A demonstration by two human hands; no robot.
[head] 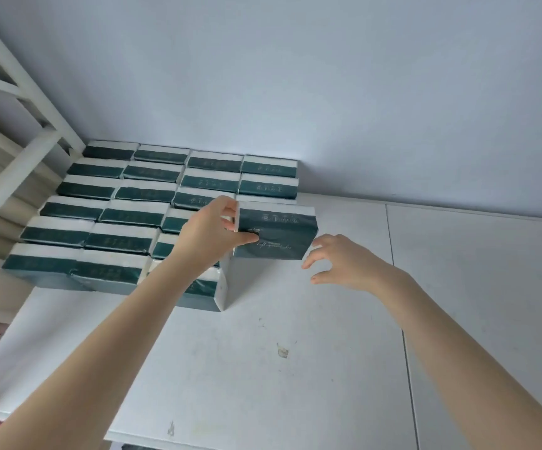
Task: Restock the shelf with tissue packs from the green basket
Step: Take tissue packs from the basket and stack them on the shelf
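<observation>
- The left hand point(212, 230) grips a tissue pack point(276, 230) at its left end, thumb on the dark front face and fingers behind; the pack stands on edge at the front of the fourth column.
- The right hand point(337, 263) is open with fingers spread, just off the pack's lower right corner at about 4 o'clock from it, not touching.
- The stack point(107, 216) fills the shelf point(295, 368) from 9 to 12 o'clock: three full columns run front to back, and the fourth column point(268, 177) shows two or three packs against the wall point(295, 76).
- The pack in hand sits right in front of those, with its left edge close to the third column.
- To do this step well, I would bring the right hand onto the free end so both ends are steadied before pushing.
- Slide the pack back toward 12 o'clock until it is snug against the one behind, keeping its top level with the neighbours.
- Press it left against the third column so no gap opens.
- The wrap looks soft and slippery; a one-sided squeeze could tip or twist it.
- The green basket is not in view.
- Much bare shelf remains at 3 o'clock, so the restocking looks well short of finished.
</observation>
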